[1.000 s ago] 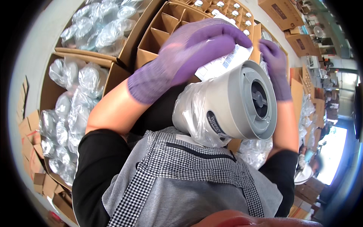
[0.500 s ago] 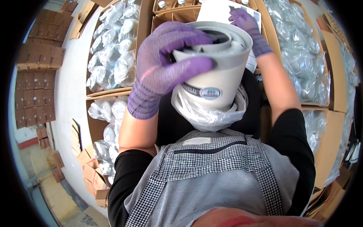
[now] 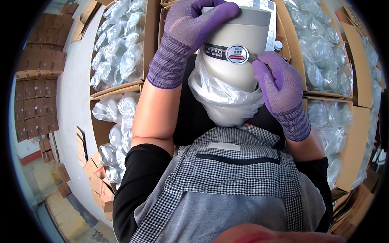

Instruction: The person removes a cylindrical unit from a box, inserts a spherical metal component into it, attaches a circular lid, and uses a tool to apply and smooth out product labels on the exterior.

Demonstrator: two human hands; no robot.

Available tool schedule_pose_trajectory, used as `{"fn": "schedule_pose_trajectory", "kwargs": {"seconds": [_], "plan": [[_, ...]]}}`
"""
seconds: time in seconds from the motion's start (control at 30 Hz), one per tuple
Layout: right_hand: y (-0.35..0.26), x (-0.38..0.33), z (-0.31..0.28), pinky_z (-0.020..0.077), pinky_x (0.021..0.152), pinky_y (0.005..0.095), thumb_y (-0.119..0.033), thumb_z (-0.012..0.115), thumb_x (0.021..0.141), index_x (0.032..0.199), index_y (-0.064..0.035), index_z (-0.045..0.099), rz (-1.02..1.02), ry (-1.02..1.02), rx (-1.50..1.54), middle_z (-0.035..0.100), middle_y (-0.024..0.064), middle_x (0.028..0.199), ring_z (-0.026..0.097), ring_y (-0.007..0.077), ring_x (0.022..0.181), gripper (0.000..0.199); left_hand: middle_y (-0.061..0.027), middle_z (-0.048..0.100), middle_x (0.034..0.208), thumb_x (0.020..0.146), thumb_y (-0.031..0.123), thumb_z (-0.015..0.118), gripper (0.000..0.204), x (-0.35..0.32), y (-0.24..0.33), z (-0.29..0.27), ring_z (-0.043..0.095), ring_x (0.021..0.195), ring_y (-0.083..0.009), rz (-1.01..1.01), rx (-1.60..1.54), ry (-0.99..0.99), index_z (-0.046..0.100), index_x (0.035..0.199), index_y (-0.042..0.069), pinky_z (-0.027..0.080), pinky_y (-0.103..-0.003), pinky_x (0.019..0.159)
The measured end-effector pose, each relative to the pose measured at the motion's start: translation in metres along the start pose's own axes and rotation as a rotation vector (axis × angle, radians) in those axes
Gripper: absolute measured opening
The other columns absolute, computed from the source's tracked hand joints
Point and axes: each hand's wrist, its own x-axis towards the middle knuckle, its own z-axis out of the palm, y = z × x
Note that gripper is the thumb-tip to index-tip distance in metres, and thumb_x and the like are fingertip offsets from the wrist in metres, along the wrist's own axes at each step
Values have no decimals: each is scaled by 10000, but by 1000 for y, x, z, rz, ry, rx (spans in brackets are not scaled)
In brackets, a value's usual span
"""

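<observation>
A cream vacuum flask [image 3: 233,34] with a grey upper band leans in front of me over my lap. My left hand [image 3: 190,22], in a purple knit glove, is closed over its grey top end. A clear plastic bag [image 3: 227,101] is bunched round its lower part. The flask's side carries a dark strip label and a round sticker [image 3: 237,54]. My right hand [image 3: 281,81], gloved alike, has thumb and fingers pinched together at the sticker's right edge. Something small and greyish shows at those fingertips; its kind is too small to tell.
Open cartons of plastic-wrapped pieces stand at left [image 3: 121,44] and right [image 3: 320,48]. Behind the flask is a white printed sheet [image 3: 271,28] over a carton, with a silver-capped bottle [image 3: 278,45] beside it. Stacked brown boxes [image 3: 36,93] line the far left.
My right hand has come back from the white sheet to the flask's side. My left hand has moved the flask farther away and tipped it, turning the round sticker into plainer view.
</observation>
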Motion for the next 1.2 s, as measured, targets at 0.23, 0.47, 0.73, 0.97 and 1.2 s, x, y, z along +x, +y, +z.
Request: {"fn": "schedule_pose_trajectory", "kwargs": {"seconds": [0.23,0.47,0.73,0.97,1.2], "plan": [[-37,23,0,529,632,369,-415,710,941,875,-51,682,101,-85,-245,640,78,701,657,208,633,371,-39,688,856,914,223,734,248,-3,1,-9,615,799,-106,54,25,-6,733,952,-22,495,-253,731],[-62,12,23,470,573,327,-431,826,808,702,-114,671,-587,65,-179,617,25,684,596,145,606,368,-55,718,917,922,281,700,320,6,-18,-6,665,851,-145,32,219,142,752,1047,-9,524,-266,787],[144,-36,-1,475,574,289,-319,543,1080,944,-46,642,332,394,862,604,33,750,538,106,594,320,-86,694,972,878,285,676,353,-4,-14,-34,623,911,-164,138,311,170,730,1003,-41,477,-288,862],[359,-71,91,448,575,317,-544,604,990,921,-100,650,1152,359,810,577,13,735,534,147,600,452,-130,697,1037,904,253,616,367,-1,-27,-54,635,991,-221,209,380,98,722,1044,-69,465,-339,942],[365,-114,94,504,733,309,-580,594,978,1111,-28,700,1224,275,657,667,39,897,613,154,758,578,-167,680,1164,988,377,515,511,10,-36,-66,630,1085,-265,259,210,-15,673,1188,-65,445,-383,1015]]}}
